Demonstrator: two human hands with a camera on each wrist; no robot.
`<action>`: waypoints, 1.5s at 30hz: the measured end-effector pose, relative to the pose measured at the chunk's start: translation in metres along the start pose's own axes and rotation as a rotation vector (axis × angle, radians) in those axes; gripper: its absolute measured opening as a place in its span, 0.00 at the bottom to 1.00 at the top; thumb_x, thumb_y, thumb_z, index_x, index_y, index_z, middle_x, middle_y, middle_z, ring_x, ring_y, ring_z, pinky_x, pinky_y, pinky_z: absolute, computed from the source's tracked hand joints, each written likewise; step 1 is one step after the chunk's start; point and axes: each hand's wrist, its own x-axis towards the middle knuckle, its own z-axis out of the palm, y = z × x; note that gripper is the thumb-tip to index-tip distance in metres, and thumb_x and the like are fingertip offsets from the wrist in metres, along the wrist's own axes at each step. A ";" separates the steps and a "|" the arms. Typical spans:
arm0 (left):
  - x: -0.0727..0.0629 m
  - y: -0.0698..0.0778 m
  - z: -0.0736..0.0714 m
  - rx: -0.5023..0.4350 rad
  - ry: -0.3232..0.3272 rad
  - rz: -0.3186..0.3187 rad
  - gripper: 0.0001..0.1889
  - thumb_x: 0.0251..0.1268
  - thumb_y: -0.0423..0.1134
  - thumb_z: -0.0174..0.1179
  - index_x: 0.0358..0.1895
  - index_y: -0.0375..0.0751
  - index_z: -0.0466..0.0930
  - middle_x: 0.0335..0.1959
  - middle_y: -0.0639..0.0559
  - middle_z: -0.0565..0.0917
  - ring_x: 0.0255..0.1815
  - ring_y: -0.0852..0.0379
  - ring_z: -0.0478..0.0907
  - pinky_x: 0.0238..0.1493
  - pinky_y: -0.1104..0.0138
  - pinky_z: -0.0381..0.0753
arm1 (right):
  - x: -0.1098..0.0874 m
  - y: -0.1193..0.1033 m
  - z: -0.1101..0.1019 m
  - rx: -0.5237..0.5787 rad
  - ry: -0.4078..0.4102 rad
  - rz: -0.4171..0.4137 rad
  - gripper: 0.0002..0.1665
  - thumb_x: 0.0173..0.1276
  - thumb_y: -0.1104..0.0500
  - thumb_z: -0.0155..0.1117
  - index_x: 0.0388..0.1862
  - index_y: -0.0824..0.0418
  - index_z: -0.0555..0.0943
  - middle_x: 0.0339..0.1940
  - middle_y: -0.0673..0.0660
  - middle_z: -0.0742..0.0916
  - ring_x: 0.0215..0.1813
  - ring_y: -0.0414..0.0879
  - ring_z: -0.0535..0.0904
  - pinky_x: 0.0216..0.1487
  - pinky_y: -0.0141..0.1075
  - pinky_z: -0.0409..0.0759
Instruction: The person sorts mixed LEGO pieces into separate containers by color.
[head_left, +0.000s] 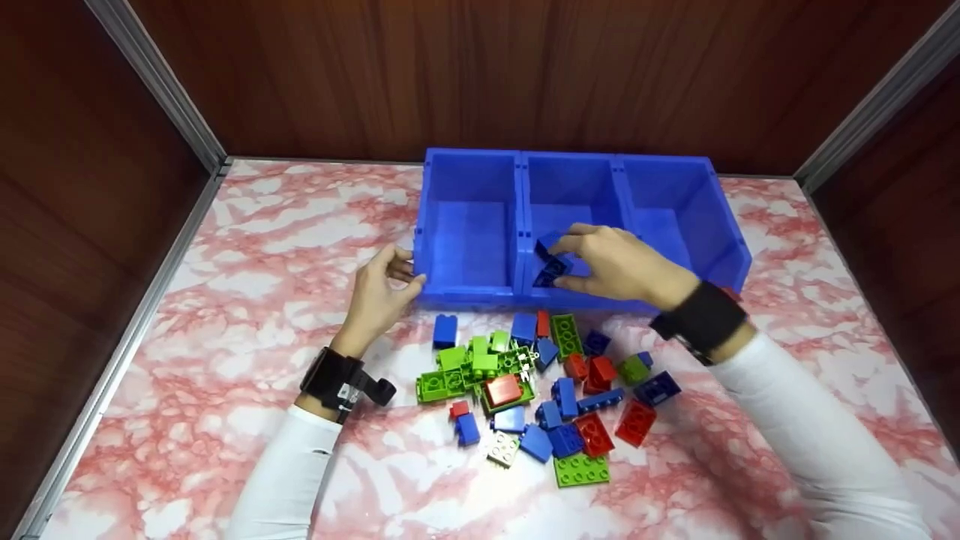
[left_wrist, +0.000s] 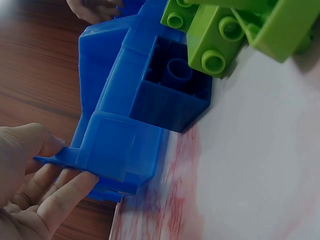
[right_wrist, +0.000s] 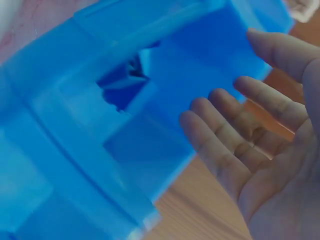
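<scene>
A blue storage bin (head_left: 469,294) with three compartments side by side stands at the back of the table. My left hand (head_left: 381,296) pinches its left edge, thumb above the lip and fingers below in the left wrist view. Over the middle compartment is my right hand (head_left: 615,259), its fingers spread and holding nothing in the right wrist view. Dark blue toy bricks (right_wrist: 125,85) lie inside that compartment, close to the right fingertips. In the head view, the left and right compartments show bare floors.
In front of the bin lies a loose pile of green bricks (head_left: 484,364), red bricks (head_left: 594,435), blue bricks (head_left: 536,442) and a pale brick (head_left: 503,448). One blue brick (head_left: 445,331) sits close to the bin's front wall. Dark wooden panels (head_left: 480,82) enclose the marbled table (head_left: 285,225).
</scene>
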 end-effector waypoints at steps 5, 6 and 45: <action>0.000 0.000 -0.001 -0.002 0.012 0.008 0.15 0.63 0.27 0.70 0.51 0.30 0.79 0.45 0.35 0.88 0.45 0.40 0.87 0.55 0.50 0.89 | -0.030 -0.008 -0.014 -0.028 0.047 -0.051 0.29 0.67 0.47 0.77 0.61 0.60 0.85 0.49 0.59 0.87 0.43 0.51 0.87 0.46 0.50 0.91; 0.001 0.000 -0.001 -0.002 0.017 0.011 0.15 0.63 0.27 0.70 0.51 0.30 0.79 0.45 0.34 0.88 0.44 0.40 0.87 0.54 0.50 0.89 | -0.036 -0.009 -0.016 -0.028 0.053 -0.054 0.30 0.67 0.46 0.77 0.62 0.60 0.85 0.49 0.59 0.87 0.43 0.51 0.86 0.45 0.50 0.92; 0.002 -0.002 0.001 -0.034 0.012 0.003 0.14 0.63 0.26 0.69 0.50 0.30 0.79 0.44 0.34 0.88 0.44 0.40 0.86 0.55 0.50 0.89 | -0.120 -0.007 0.063 0.111 -0.037 0.093 0.12 0.52 0.66 0.83 0.25 0.51 0.88 0.26 0.45 0.87 0.33 0.37 0.81 0.35 0.31 0.82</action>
